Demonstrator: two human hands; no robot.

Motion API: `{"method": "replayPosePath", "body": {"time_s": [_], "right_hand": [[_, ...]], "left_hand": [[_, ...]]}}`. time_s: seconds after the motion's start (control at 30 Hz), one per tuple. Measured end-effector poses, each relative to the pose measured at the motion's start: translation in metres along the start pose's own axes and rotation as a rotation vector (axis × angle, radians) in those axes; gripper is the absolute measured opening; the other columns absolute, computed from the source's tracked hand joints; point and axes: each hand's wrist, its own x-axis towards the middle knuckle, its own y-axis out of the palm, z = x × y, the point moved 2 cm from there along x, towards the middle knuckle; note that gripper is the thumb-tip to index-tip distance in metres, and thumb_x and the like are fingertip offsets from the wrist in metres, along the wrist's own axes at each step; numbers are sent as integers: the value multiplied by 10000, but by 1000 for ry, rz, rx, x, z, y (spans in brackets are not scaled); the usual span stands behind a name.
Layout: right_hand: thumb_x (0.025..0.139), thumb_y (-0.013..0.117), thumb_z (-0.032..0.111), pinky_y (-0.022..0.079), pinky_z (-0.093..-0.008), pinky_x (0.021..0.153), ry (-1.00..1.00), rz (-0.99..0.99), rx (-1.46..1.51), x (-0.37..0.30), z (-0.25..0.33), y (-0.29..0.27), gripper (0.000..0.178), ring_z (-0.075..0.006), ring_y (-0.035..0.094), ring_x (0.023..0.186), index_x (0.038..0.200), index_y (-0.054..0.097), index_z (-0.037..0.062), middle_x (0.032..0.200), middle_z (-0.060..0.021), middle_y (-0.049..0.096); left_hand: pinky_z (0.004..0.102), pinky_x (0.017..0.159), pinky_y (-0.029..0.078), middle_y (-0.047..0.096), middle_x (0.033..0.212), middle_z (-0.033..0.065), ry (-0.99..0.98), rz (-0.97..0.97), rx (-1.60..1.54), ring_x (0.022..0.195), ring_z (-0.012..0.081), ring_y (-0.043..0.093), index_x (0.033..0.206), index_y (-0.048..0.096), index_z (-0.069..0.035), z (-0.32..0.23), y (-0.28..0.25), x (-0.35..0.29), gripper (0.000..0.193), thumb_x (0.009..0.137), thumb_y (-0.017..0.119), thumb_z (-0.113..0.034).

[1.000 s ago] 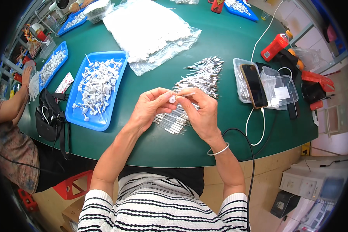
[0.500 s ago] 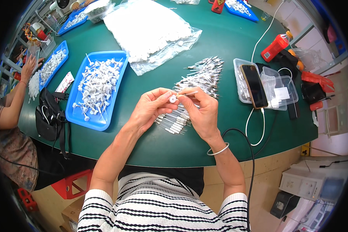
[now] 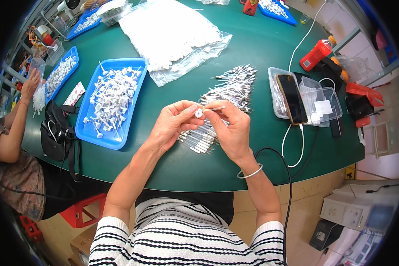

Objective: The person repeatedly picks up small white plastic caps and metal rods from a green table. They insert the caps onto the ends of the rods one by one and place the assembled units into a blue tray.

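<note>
My left hand point(image 3: 172, 125) pinches a small round white plastic cap point(image 3: 198, 114) between thumb and forefinger. Close against it, my right hand point(image 3: 228, 133) is closed on a thin pale rod point(image 3: 216, 107) that sticks out past the fingertips. Whether rod and cap touch is hidden by the fingers. Just beyond and beneath my hands lies a spread pile of thin metal-and-white rods point(image 3: 230, 91). Left of my left hand stands a blue tray point(image 3: 80, 126) of white caps with rods fixed in them point(image 3: 113, 99).
A large clear bag of white pieces point(image 3: 168, 37) lies at the back. On the right are clear plastic boxes point(image 3: 330, 99), a phone point(image 3: 291, 98), cables and a red bottle point(image 3: 315, 54). At left sit a black bag point(image 3: 54, 133) and another tray point(image 3: 62, 73) near a co-worker's hand point(image 3: 31, 83).
My hands stay almost in place, still holding the cap and rod together. At the left, the co-worker's arm has shifted slightly.
</note>
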Motion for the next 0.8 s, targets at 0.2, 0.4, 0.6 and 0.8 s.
{"method": "replayPosePath", "body": {"time_s": [0.2,0.4,0.6,0.8], "right_hand": [[826,705,22,510,-325,591,-99,16,-102,1,0,0,102,-244,652,685,923,675,25,832,-109,672],[824,705,31,511,-342,606,-136,66,-178,3,6,-3,98,-260,644,689,915,668,30,828,-104,665],[828,704,36,510,-351,606,-144,81,-199,4,5,-5,92,-266,647,696,909,662,30,836,-101,667],[823,703,29,510,-352,606,-153,93,-210,4,5,-6,99,-266,649,698,910,654,31,840,-101,668]], "left_hand": [[219,676,573,714,936,91,98,-19,124,789,123,698,1049,660,1,1,0,1,235,939,660,-207],[224,679,567,712,942,88,147,-45,188,791,120,693,1047,662,6,2,0,0,240,937,664,-207],[222,679,560,711,935,83,148,-54,213,796,115,690,1041,666,2,0,0,0,228,940,659,-202],[219,679,558,712,919,77,157,-58,229,787,108,686,1033,670,0,-2,2,-1,218,943,654,-199]]}}
